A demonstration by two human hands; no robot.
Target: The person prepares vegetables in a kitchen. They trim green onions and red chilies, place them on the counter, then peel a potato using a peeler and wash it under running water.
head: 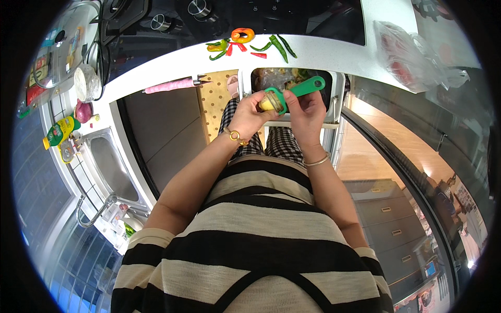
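Over an open bin [246, 78] with waste in it, both hands are at work close together. My left hand [250, 113] grips a small, partly peeled yellowish vegetable [270, 101], perhaps a potato; my fingers hide some of it. My right hand [309, 113] is closed on a green vegetable peeler [307, 87], with the thumb near its head. The peeler's head lies against the vegetable, and its handle points up and to the right. Plastic film and peelings [278, 77] show inside the bin beneath my hands.
Red and green chilli peppers [278, 49] and an orange pepper ring [242, 35] lie on the white counter [332, 54] before a black cooktop [235, 15]. A plastic bag [407, 58] sits at right. Leftward are a red onion [83, 111], a green bottle [62, 131] and a sink [113, 168].
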